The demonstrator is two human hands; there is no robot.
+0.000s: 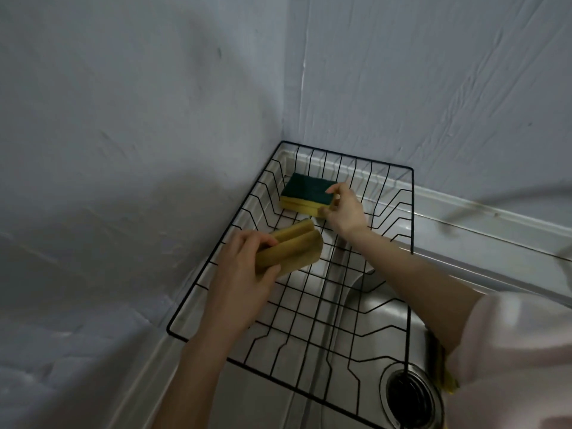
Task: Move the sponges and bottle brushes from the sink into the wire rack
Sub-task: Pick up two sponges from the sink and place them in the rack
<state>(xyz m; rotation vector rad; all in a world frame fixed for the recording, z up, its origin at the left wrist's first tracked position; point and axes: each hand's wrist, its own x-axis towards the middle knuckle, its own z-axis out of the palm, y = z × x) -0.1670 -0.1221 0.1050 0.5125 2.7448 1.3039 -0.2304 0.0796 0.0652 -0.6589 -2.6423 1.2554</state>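
Over the steel sink (368, 308), the left hand (244, 274) grips two yellow sponges (291, 246); the right hand (343, 209) pinches the green-topped sponge (306, 188) in the wire rack (411, 212), tight against the corner walls (154, 119).

each hand (344, 209) (244, 274) holds a sponge (306, 193) (291, 247) over the wire rack (413, 212).

We see a dim, bluish view: soft shadow darkens the left wall (123, 150), the pale sleeve (520, 351) blurs, and edges bow from wide-angle distortion.
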